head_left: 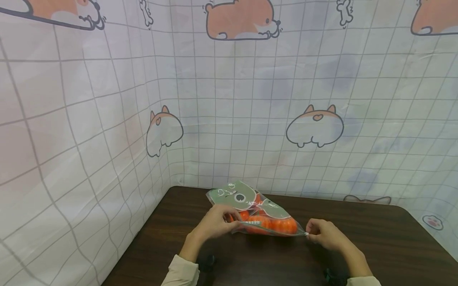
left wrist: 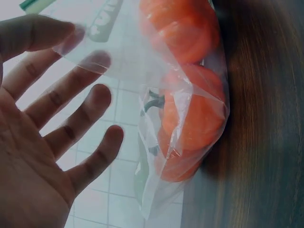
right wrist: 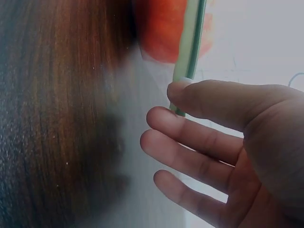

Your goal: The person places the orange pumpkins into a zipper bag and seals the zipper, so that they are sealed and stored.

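A clear zip bag [head_left: 223, 195] printed with green shapes lies on the dark table. Inside it are several orange pumpkins [head_left: 284, 225], ribbed and small; a dark green stem [left wrist: 154, 102] shows through the film in the left wrist view. My left hand [head_left: 214, 221] pinches the bag's near-left edge between thumb and index finger, the other fingers spread apart. At the bag's right corner, my right hand [head_left: 325, 234] pinches the end of the green zip strip [right wrist: 190, 45], where a small white slider [right wrist: 185, 80] sits against the thumb.
The dark wooden table [head_left: 168, 222] has rounded far corners. Behind and to the left hangs a white grid-patterned curtain [head_left: 232, 143] with cartoon dogs, close to the table's edges. Dark objects [head_left: 206, 262] sit near the left wrist, too blurred to name.
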A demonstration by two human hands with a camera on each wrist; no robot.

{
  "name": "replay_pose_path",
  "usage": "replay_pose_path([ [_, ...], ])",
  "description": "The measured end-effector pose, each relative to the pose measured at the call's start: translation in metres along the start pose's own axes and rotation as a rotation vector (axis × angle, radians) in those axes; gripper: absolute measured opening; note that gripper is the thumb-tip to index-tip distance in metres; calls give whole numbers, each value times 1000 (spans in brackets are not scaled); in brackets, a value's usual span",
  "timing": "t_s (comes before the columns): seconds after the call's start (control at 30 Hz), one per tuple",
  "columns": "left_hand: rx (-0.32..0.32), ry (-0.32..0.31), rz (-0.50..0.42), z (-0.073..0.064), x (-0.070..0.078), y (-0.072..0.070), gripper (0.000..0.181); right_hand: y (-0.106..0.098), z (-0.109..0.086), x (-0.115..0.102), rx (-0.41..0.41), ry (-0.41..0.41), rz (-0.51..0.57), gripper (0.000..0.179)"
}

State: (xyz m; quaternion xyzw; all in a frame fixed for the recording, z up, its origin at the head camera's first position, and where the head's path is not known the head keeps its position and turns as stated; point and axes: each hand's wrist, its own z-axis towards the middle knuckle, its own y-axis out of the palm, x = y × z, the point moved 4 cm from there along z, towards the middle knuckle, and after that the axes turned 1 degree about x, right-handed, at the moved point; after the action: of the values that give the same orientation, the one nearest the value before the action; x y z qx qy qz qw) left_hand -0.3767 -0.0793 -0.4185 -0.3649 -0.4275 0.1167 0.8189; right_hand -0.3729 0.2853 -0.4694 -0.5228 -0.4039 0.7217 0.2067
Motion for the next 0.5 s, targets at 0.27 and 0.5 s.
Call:
replay_pose_path([
  [0.27, -128, -27, -39, 1, 2, 9, 5, 1, -1, 4, -39, 29, 38, 13],
  [0.5, -203, -44, -63, 0, 3, 18, 3, 1, -1, 6, -56, 35, 82, 13],
])
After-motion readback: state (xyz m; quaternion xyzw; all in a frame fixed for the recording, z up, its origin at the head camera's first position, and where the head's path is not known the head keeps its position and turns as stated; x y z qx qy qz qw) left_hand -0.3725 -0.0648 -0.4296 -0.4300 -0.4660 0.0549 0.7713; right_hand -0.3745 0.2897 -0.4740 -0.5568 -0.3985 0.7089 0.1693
